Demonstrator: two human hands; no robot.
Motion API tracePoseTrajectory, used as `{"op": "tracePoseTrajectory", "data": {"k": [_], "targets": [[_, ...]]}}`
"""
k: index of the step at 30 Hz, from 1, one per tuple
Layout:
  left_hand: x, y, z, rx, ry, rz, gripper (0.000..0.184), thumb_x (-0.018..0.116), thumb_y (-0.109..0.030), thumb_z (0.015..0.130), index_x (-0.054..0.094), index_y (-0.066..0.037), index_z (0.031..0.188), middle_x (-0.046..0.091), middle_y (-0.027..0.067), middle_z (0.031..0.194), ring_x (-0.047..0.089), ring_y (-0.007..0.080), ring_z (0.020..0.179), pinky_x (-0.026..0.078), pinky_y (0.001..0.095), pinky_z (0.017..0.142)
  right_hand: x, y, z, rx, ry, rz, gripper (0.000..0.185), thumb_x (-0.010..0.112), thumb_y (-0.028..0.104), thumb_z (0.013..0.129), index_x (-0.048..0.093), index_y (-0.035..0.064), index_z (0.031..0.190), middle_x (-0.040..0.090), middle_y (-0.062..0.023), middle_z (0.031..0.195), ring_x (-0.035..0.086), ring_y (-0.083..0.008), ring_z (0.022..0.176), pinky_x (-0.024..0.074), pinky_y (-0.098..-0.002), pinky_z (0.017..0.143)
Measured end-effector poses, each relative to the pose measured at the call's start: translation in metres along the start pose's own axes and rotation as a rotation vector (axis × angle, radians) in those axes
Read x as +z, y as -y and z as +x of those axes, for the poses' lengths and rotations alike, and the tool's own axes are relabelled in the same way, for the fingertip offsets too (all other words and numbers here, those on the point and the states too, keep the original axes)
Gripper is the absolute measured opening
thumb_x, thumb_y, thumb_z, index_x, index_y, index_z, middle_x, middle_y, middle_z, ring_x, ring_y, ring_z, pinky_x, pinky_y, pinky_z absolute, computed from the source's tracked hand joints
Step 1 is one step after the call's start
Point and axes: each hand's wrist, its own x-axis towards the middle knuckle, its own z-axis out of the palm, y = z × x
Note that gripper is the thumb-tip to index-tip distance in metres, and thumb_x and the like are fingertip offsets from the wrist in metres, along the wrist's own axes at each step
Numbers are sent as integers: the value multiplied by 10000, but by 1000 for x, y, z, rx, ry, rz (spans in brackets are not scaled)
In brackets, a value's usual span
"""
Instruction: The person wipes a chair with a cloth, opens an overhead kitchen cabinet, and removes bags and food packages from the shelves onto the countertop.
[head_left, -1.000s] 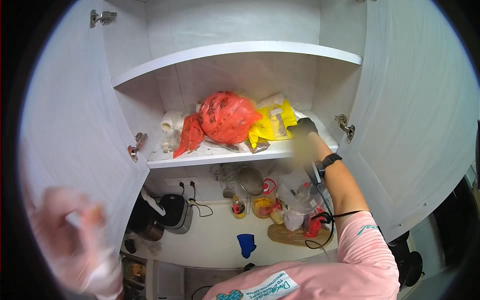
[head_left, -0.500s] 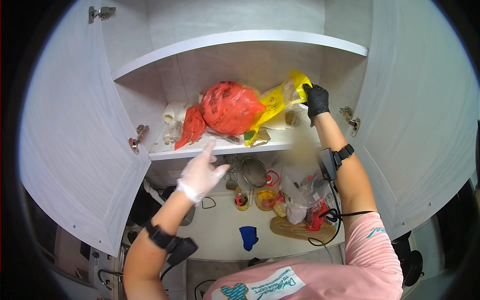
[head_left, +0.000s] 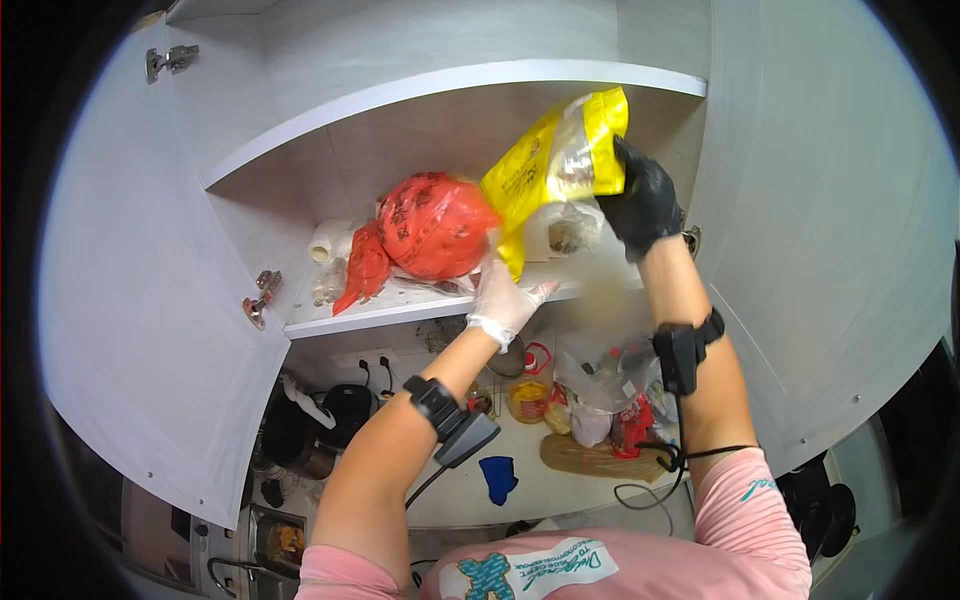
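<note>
My right hand (head_left: 642, 203), in a black glove, is closed on the edge of a yellow plastic bag (head_left: 530, 175) with a clear window. The bag is lifted and tilted over the cabinet shelf, its lower end hanging to the left. My left hand (head_left: 507, 298), in a thin white glove, reaches up at the shelf's front edge. Its thumb stands apart, and its fingertips are by the red plastic bag (head_left: 435, 228) and the yellow bag's lower end. Whether they touch either one I cannot tell. The red bag rests on the shelf, bulging, with its loose end at the left.
On the shelf (head_left: 400, 316) are a white roll (head_left: 325, 243) and a clear bag with brown contents (head_left: 570, 235). Below, an oil bottle (head_left: 528, 398), several bagged goods and a blue cloth (head_left: 497, 478) lie on the counter. Cabinet doors (head_left: 165, 300) stand open on both sides.
The yellow bag has risen off the shelf, pulled up by my right hand. My left hand has moved right and up, from below the red bag's loose end to between both bags.
</note>
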Motion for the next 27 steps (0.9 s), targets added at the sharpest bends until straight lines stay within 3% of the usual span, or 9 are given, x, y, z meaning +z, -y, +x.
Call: {"op": "tracePoseTrajectory", "data": {"k": [1,3,5,7,11,13,14,19,27], "targets": [[1,2,-4,81,-52,-87,798,683,-210,671,219,-26,1293,412,219,1179,492,331,1012,391,422,860,-2,-8,-11,65,-14,161,318,495,122,821,484,-41,1095,551,-145,1059,538,-233,964,429,-353,859],[-29,-7,-23,-525,328,-1376,638,589,-128,738,268,-44,1283,404,166,1226,446,317,1087,352,470,910,-11,2,-36,115,28,131,319,479,114,821,488,-51,1094,545,-147,1080,536,-235,968,427,-343,859],[-55,0,-37,-500,573,-1853,579,501,-87,781,254,-71,1305,383,137,1266,375,308,1167,303,513,946,-24,29,-64,54,148,-259,317,446,125,832,497,-55,1088,543,-140,1089,541,-241,949,428,-331,846],[-88,-14,-60,-374,572,-2008,518,496,-185,812,303,-35,1268,349,164,1290,299,332,1215,252,517,984,-16,15,-93,196,20,94,289,579,114,750,556,30,1025,594,-106,999,573,-226,902,448,-294,791],[-105,5,-84,-570,388,-1890,516,539,-320,821,349,-78,1236,452,110,1210,480,245,1081,441,402,861,-8,-19,-138,476,-7,694,268,575,134,774,561,34,1023,608,-97,973,578,-211,895,443,-289,787],[-104,6,-102,-695,237,-1695,417,549,-176,830,392,-54,1197,505,82,1148,532,203,1002,485,339,775,-10,-17,-150,524,170,884,258,518,153,822,545,4,1031,605,-76,966,569,-193,876,433,-284,791],[-101,6,-109,-668,193,-1580,378,546,-150,831,422,-42,1171,522,73,1122,543,191,971,483,323,761,-7,-18,-155,757,127,1218,275,489,174,843,532,-21,1033,593,-54,944,549,-155,850,426,-271,773],[-100,29,-141,-766,32,-1277,264,550,-95,824,514,-3,1069,580,58,1009,576,158,852,477,279,717,2,-23,-173,829,202,839,260,506,145,833,527,-29,1025,581,-49,917,535,-132,815,409,-261,761],[-105,61,-171,-728,-151,-932,208,553,-79,822,546,27,1001,604,65,921,583,131,762,470,250,679,27,-15,-202,550,157,495,151,599,75,785,597,-42,880,605,-48,763,526,-92,663,433,-235,596]]}}
